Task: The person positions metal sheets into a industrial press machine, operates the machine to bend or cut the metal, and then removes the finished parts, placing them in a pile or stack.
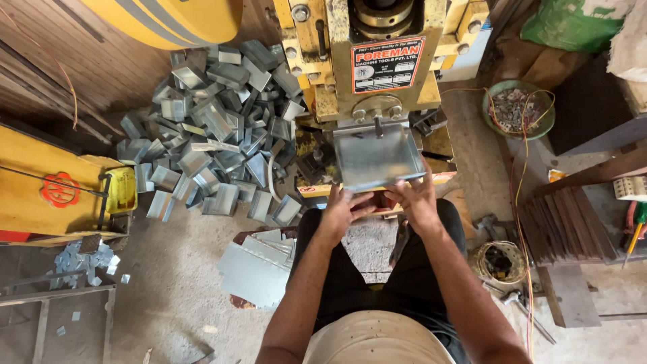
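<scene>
Now both hands, left hand (342,210) and right hand (416,197), fingers pinching a metal sheet (377,156) in the press (377,61); finished pile (216,135) at ten o'clock, blank stack (259,266) at seven.

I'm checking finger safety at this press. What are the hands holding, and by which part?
Both hold one flat sheet-metal piece by its near edge: the left hand at the near-left corner, the right hand at the near-right corner. Its far edge sits under the yellow press.

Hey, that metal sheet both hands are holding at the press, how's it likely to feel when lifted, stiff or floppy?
The metal sheet has turned-up side edges, so it probably stays stiff. It looks thin, so likely light. Its surface is smooth and shiny, so the left hand and right hand may find it slippery, with possibly sharp edges.
</scene>
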